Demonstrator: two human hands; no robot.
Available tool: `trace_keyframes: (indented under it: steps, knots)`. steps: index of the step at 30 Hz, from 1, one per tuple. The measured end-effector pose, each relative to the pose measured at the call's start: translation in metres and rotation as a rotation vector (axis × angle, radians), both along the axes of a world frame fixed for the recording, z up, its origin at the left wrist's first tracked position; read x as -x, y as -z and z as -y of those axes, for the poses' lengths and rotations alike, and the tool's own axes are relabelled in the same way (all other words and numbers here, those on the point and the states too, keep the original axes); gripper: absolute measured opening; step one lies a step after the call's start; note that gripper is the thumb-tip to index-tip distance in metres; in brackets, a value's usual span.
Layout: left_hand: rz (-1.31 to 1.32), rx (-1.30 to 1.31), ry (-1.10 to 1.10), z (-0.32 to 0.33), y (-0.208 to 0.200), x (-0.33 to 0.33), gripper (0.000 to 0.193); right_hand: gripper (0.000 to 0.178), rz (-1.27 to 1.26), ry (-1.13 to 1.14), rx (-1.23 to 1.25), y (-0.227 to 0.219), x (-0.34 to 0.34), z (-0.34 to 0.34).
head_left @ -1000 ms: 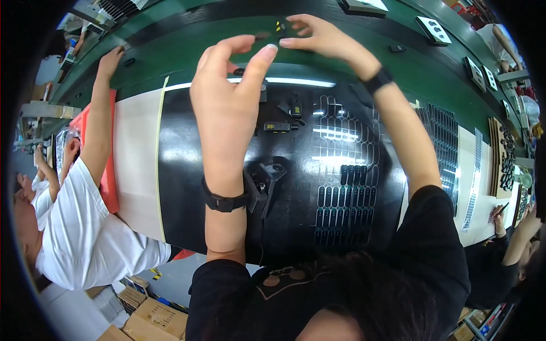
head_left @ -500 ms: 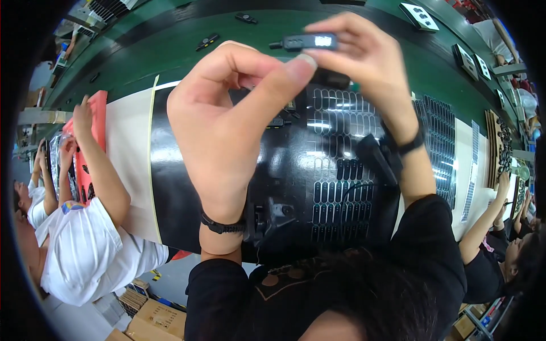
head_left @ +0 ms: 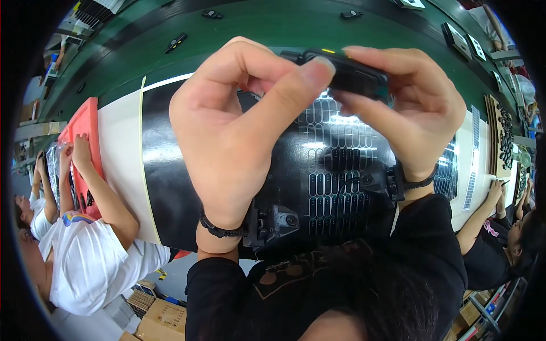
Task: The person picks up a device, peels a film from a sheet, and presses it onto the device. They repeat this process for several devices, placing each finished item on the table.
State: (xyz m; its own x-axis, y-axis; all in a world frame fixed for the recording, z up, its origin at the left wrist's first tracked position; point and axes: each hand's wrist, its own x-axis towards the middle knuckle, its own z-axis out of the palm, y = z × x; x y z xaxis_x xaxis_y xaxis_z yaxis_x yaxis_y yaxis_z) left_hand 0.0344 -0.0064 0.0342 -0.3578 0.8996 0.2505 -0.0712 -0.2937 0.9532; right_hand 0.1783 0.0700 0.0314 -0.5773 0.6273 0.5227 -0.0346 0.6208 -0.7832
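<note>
Above the black mat, both my hands hold a dark, elongated handheld device (head_left: 358, 77). A yellow mark shows on its upper edge and a greenish patch near its right end. My left hand (head_left: 227, 125) is closed, its thumb pressed to the device's left part; its fingertips are partly hidden. My right hand (head_left: 421, 96) grips the right end between thumb and fingers. Below lies a sheet of oval black labels (head_left: 335, 199), partly covered by my right wrist. Each wrist bears a strap with a small black camera-like unit (head_left: 278, 221).
A green conveyor belt (head_left: 267, 28) runs beyond the table, carrying small black devices (head_left: 176, 42) and white trays (head_left: 455, 42). A co-worker in white (head_left: 85, 250) sits left beside a red tray (head_left: 94, 131). Another person in black (head_left: 489, 256) works at the right.
My right hand has moved down and right, turning; the lit screen seen earlier between its fingers no longer shows. Both hands now meet at the dark device. Devices on the belt have shifted left.
</note>
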Motion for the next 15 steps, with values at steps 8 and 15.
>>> trace_keyframes:
  steps: [8, 15]
  knots:
    - [0.050, -0.075, 0.020, 0.000, 0.001, -0.001, 0.009, 0.031, 0.018, 0.052, 0.126, -0.010, 0.002, 0.013]
    - [-0.042, -0.054, -0.035, 0.000, 0.002, -0.001, 0.010, 0.032, 0.077, 0.156, 0.128, -0.013, 0.003, 0.019]
